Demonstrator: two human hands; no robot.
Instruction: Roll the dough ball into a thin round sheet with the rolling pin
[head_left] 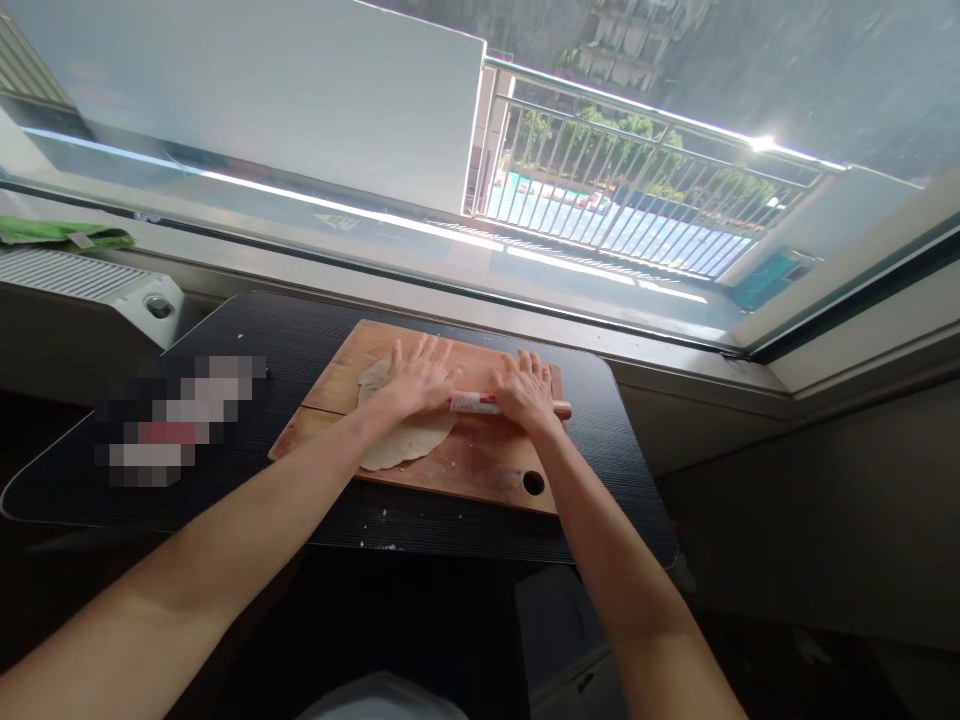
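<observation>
A thin round sheet of pale dough [405, 445] lies on the left half of a wooden cutting board [480, 465]. A rolling pin [474, 403] with a pink and white label lies across the board. My left hand [417, 376] rests flat on the pin's left part over the dough, fingers stretched out. My right hand [528, 388] presses flat on the pin's right part, its wooden end [562, 408] sticking out beyond my palm.
The board sits on a black table [630, 480] dusted with flour specks. A blurred-out object [176, 420] lies on the table's left. A white radiator [82, 280] with a green cloth [60, 235] stands at the left. A wide window [450, 230] runs behind.
</observation>
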